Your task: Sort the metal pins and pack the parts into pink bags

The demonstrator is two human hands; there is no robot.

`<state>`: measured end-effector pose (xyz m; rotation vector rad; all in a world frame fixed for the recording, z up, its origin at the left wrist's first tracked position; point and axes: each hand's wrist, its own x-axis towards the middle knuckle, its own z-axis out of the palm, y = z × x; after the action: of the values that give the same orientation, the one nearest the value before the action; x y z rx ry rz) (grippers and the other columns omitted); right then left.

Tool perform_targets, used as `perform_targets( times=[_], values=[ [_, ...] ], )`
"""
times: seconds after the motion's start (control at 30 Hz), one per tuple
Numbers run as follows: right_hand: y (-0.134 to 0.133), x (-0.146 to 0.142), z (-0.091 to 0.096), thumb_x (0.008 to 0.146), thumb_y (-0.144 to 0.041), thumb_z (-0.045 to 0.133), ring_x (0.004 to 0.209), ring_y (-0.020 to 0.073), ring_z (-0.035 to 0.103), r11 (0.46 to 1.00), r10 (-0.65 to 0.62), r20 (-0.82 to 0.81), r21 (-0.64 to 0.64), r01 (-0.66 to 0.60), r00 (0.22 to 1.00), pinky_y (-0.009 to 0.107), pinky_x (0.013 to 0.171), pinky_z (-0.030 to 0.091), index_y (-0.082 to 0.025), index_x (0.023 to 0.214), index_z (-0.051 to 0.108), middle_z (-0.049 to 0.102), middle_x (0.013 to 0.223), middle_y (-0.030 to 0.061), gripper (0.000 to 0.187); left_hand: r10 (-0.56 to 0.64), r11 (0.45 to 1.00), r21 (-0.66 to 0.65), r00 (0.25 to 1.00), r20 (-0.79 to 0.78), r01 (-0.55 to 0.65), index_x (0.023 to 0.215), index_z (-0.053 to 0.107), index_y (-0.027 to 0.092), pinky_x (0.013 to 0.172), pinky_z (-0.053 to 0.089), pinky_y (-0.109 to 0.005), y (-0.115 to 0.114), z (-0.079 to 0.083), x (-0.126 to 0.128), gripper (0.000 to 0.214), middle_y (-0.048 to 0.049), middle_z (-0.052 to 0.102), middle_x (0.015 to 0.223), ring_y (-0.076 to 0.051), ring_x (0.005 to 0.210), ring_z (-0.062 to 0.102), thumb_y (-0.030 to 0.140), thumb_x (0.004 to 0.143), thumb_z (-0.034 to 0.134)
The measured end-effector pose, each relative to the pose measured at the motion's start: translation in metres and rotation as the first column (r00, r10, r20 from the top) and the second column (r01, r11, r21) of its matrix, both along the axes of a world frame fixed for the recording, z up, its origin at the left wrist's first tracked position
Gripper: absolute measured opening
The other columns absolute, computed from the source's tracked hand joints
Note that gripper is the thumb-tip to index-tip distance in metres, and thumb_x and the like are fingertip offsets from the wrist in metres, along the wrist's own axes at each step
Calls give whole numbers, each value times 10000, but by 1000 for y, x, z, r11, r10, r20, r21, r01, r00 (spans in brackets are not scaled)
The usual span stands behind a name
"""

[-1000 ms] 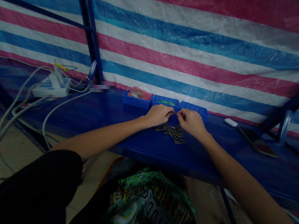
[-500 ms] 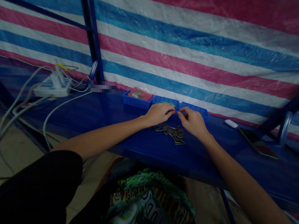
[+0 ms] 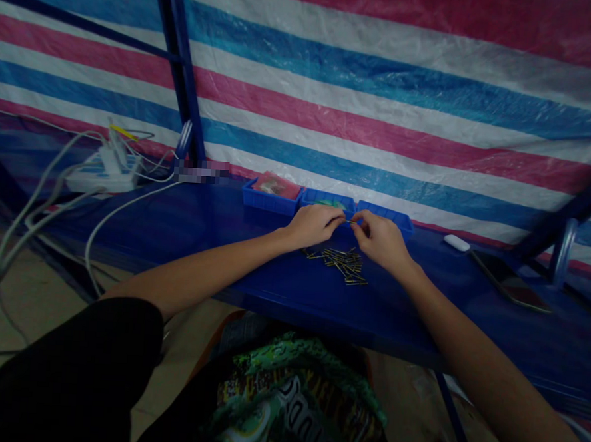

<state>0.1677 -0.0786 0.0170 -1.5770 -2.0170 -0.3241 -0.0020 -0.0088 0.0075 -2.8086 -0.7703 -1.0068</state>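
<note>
My left hand and my right hand meet fingertip to fingertip over the blue surface. Between them I pinch a thin metal pin, one end in each hand, the other fingers curled in. The light is dim and the pin is little more than a short bright line, so I cannot tell its shape or which end is which.

At 6 o'clock from the pin, just below my hands, a loose pile of pins lies on the surface. My right hand covers its upper right edge.

At 12 o'clock a row of three blue bins stands against the striped tarp:
- The left bin holds something reddish.
- The middle bin shows a hint of green, mostly hidden behind my fingers.
- The right bin is partly behind my right hand, and I cannot make out its contents.

Toward 3 o'clock lie a small white object and a dark phone. Out at 9 o'clock a white power strip sits among grey cables that run off the left edge.
</note>
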Motion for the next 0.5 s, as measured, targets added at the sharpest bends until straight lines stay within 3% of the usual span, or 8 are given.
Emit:
perform_targets(
  times=[0.2,0.5],
  values=[
    [0,0,-1,865,-284,426,683,179,582,1000,-27,31,8,27,999,289,583,327,-207,902,629,663,773,49,220,-4,1000,-27,999,34,5,1024,623,195,659,411,-277,-2,-1,1,241,-36,671,865,-154,770,594,310,886,463],
    [-2,-3,0,864,-308,429,661,177,572,1000,-26,25,6,26,999,291,577,337,-210,923,636,654,740,42,237,-24,1000,-7,1000,15,25,938,648,193,680,419,-276,-2,-1,1,246,-40,680,873,-159,798,604,273,903,417]
  ],
)
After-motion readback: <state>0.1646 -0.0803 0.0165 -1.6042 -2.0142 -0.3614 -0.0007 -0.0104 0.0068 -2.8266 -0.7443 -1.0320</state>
